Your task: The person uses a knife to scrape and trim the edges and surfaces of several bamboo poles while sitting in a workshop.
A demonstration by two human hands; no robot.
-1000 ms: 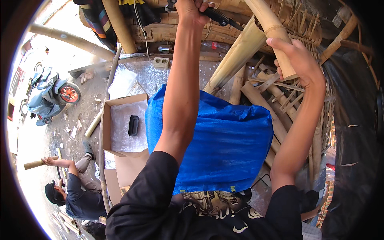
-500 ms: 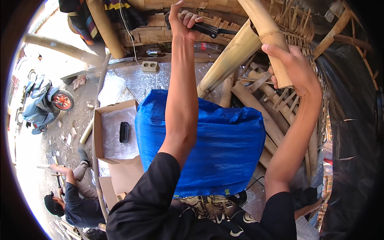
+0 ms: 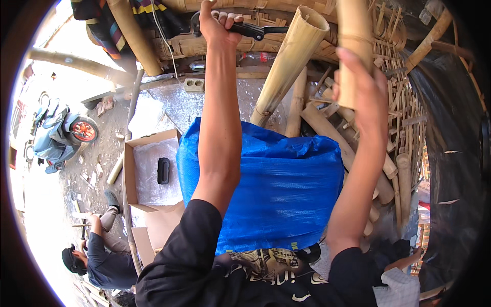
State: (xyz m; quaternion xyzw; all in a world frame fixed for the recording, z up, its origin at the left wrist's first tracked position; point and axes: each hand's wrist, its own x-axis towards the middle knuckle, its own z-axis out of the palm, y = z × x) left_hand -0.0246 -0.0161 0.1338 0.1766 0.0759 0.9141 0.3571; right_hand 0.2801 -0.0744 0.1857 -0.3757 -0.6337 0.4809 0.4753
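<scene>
Raised at the top, my left hand [image 3: 221,29] is closed round the black handle of what looks like a folding saw [image 3: 251,31]. Its thin blade points right and passes out of sight behind a thick bamboo pole [image 3: 286,66], which leans up with its hollow cut end showing. At the upper right my right hand [image 3: 365,89], blurred by motion, grips a pale bamboo piece [image 3: 355,38], held roughly upright and apart from the pole. The upper end of that piece runs out of view. A blue tarp [image 3: 276,189] spreads below my arms.
An open cardboard box [image 3: 131,174] with a black object [image 3: 163,170] stands left. Cut bamboo [image 3: 332,123] is heaped right, beside a woven bamboo basket [image 3: 409,110]. A person [image 3: 105,256] works at lower left, another [image 3: 399,279] at lower right. A motorbike [image 3: 59,130] is parked outside.
My right hand has swung the bamboo piece more upright, away from the leaning pole, whose cut end now shows. My left hand has shifted slightly left and up with the saw.
</scene>
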